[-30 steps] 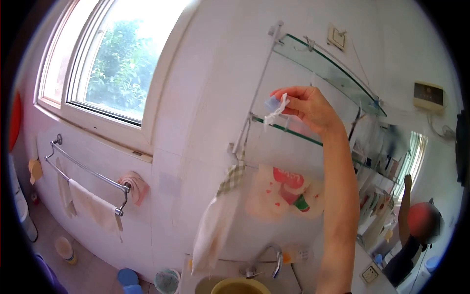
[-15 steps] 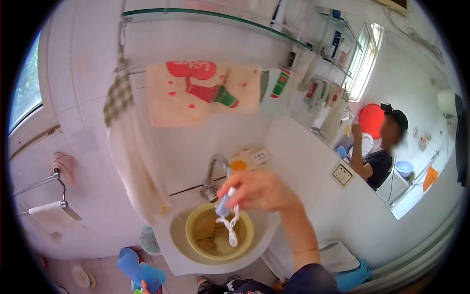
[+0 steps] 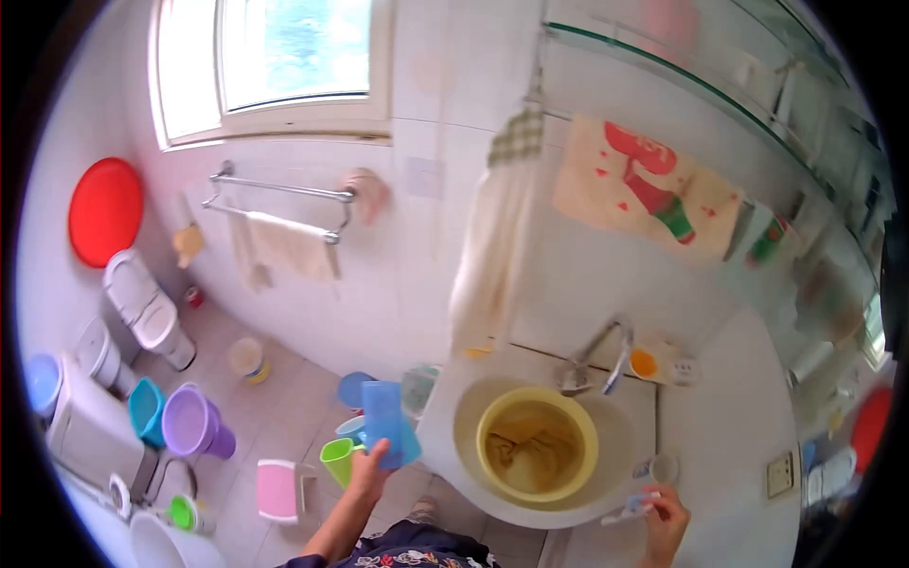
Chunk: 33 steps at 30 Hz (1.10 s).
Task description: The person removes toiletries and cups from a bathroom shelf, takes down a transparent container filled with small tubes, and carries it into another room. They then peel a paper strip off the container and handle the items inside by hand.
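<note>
At lower centre-left, my left hand [image 3: 369, 466] is closed on a translucent blue plastic container [image 3: 383, 417]. Another light blue plastic piece is partly hidden behind it, and a green jug [image 3: 339, 458] shows just left of the fingers. My right hand [image 3: 668, 521] is at the sink's right edge, its fingers pinched on a small pale-blue and white item [image 3: 636, 505]; its exact kind is unclear. Between the hands, a yellow basin [image 3: 589, 445] sits in the white sink [image 3: 620, 431], with a brown cloth [image 3: 516, 450] lying in water in it.
A chrome faucet [image 3: 617, 352] arches by the basin. A clear cup [image 3: 664, 468] stands near my right hand. On the floor at left are a pink stool [image 3: 278, 490], a purple bucket [image 3: 189, 423] and a teal bucket [image 3: 146, 412]. A long towel [image 3: 492, 256] hangs beside the sink.
The view has swung left, bringing the window and floor buckets in. My right hand has moved from over the basin to the sink's right edge with the small item. My left hand still grips the blue container.
</note>
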Tool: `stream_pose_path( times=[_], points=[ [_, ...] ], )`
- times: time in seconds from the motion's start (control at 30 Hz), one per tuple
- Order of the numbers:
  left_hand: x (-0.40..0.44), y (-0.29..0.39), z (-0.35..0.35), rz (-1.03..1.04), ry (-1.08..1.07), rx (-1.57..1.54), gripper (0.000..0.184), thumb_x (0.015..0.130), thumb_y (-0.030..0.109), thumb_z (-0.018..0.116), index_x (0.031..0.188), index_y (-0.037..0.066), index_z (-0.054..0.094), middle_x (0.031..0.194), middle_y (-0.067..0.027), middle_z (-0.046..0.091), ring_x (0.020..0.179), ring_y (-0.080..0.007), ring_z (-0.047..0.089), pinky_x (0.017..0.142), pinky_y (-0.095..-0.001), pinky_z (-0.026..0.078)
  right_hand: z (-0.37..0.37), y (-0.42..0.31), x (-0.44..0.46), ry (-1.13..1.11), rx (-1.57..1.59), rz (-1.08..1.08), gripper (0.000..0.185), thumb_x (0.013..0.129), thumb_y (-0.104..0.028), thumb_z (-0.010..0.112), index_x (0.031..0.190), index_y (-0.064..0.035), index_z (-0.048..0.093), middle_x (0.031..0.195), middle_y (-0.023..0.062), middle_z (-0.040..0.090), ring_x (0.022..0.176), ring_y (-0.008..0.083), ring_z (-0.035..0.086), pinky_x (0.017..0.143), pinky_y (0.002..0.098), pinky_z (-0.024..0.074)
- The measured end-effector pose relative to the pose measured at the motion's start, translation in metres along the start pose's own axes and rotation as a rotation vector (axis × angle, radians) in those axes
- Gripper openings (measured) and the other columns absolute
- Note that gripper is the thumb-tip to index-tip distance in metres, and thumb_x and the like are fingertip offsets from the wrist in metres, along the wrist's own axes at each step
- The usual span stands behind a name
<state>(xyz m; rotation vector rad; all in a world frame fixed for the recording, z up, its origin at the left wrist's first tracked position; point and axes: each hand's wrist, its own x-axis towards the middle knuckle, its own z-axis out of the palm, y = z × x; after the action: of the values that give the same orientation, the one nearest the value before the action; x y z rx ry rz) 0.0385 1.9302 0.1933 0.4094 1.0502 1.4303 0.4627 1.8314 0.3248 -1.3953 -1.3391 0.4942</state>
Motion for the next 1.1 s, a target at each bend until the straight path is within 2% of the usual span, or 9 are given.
stream_pose_path(
  times=[0.1, 0.27, 0.37, 0.53, 0.73, 0.8, 0.9, 0.93, 1.1],
  points=[
    [-0.025, 0.003, 0.007, 0.004, -0.018, -0.007, 0.063, 0.067, 0.037, 0.071, 0.117, 0.010, 0.043, 0.105, -0.0057, 0.053, 0.089, -0.0207, 0.054, 0.073, -0.0378, 0.045, -0.013, 0.028, -0.023, 0.145, -0.054, -0.076, 0.019, 0.080, -0.016, 0.057, 0.088, 0.0010, 0.061, 0.070, 0.0041, 0.060, 0.061, 0.0124, 0.054, 0.054, 0.0268, 0.0438],
    [-0.054, 0.001, 0.001, 0.024, 0.001, -0.005, 0.060, 0.070, 0.035, 0.069, 0.116, 0.008, 0.042, 0.106, -0.0059, 0.052, 0.090, -0.0212, 0.054, 0.075, -0.0383, 0.046, -0.032, 0.038, -0.052, 0.173, 0.179, 0.214, 0.013, 0.073, -0.005, 0.062, 0.083, 0.0035, 0.061, 0.091, 0.0120, 0.060, 0.083, 0.0147, 0.055, 0.071, 0.0270, 0.0447],
    [-0.053, -0.007, -0.014, 0.064, -0.040, 0.028, 0.050, 0.074, 0.036, 0.064, 0.112, 0.011, 0.044, 0.100, -0.0046, 0.054, 0.084, -0.0190, 0.054, 0.070, -0.0353, 0.045, -0.037, 0.050, -0.065, 0.171, 0.153, 0.203, 0.014, 0.079, -0.007, 0.059, 0.090, 0.0013, 0.060, 0.095, 0.0068, 0.059, 0.084, 0.0134, 0.054, 0.074, 0.0254, 0.0434],
    [-0.059, -0.001, -0.015, 0.019, -0.023, -0.002, 0.051, 0.075, 0.036, 0.063, 0.113, 0.009, 0.044, 0.104, -0.0046, 0.053, 0.087, -0.0200, 0.054, 0.075, -0.0362, 0.042, -0.035, 0.072, -0.074, 0.315, 0.101, 0.319, 0.016, 0.077, 0.008, 0.054, 0.090, 0.0018, 0.060, 0.089, 0.0075, 0.059, 0.076, 0.0127, 0.059, 0.065, 0.0232, 0.0518],
    [-0.054, -0.005, -0.027, -0.066, -0.018, 0.023, 0.050, 0.076, 0.039, 0.062, 0.116, 0.014, 0.044, 0.108, -0.0022, 0.052, 0.095, -0.0207, 0.052, 0.080, -0.0357, 0.040, -0.026, 0.114, -0.101, 0.366, -0.027, 0.518, 0.011, 0.078, -0.002, 0.056, 0.086, 0.0001, 0.063, 0.074, 0.0082, 0.061, 0.067, 0.0131, 0.058, 0.056, 0.0245, 0.0471],
    [-0.044, -0.012, -0.034, -0.038, 0.010, -0.072, 0.056, 0.075, 0.035, 0.063, 0.119, 0.008, 0.041, 0.108, -0.0053, 0.052, 0.090, -0.0204, 0.055, 0.079, -0.0389, 0.043, -0.017, 0.130, -0.112, 0.367, -0.424, 0.442, 0.013, 0.077, -0.011, 0.060, 0.084, -0.0008, 0.063, 0.068, 0.0081, 0.061, 0.061, 0.0138, 0.057, 0.054, 0.0271, 0.0452],
    [-0.055, 0.000, -0.004, 0.000, -0.140, -0.055, 0.059, 0.075, 0.033, 0.064, 0.121, 0.006, 0.039, 0.109, -0.0064, 0.052, 0.092, -0.0211, 0.054, 0.081, -0.0378, 0.043, -0.007, 0.157, -0.127, 0.436, -0.126, 0.524, 0.015, 0.072, -0.013, 0.064, 0.080, -0.0008, 0.065, 0.066, 0.0088, 0.062, 0.059, 0.0149, 0.059, 0.057, 0.0269, 0.0468],
    [-0.059, 0.007, 0.001, -0.028, -0.155, -0.035, 0.060, 0.074, 0.031, 0.065, 0.121, 0.004, 0.039, 0.109, -0.0077, 0.052, 0.093, -0.0212, 0.054, 0.082, -0.0370, 0.043, -0.002, 0.151, -0.128, 0.429, -0.256, 0.442, 0.010, 0.075, 0.001, 0.056, 0.082, 0.0014, 0.064, 0.063, 0.0063, 0.060, 0.055, 0.0109, 0.057, 0.051, 0.0240, 0.0483],
    [-0.049, 0.024, 0.013, -0.094, -0.316, 0.113, 0.062, 0.069, 0.042, 0.065, 0.115, 0.008, 0.042, 0.097, -0.0057, 0.053, 0.082, -0.0202, 0.055, 0.067, -0.0357, 0.046, 0.026, 0.101, -0.132, 0.574, -0.111, 0.440, 0.012, 0.074, -0.007, 0.060, 0.077, 0.0039, 0.063, 0.065, 0.0094, 0.061, 0.057, 0.0159, 0.060, 0.055, 0.0267, 0.0490]
  ],
)
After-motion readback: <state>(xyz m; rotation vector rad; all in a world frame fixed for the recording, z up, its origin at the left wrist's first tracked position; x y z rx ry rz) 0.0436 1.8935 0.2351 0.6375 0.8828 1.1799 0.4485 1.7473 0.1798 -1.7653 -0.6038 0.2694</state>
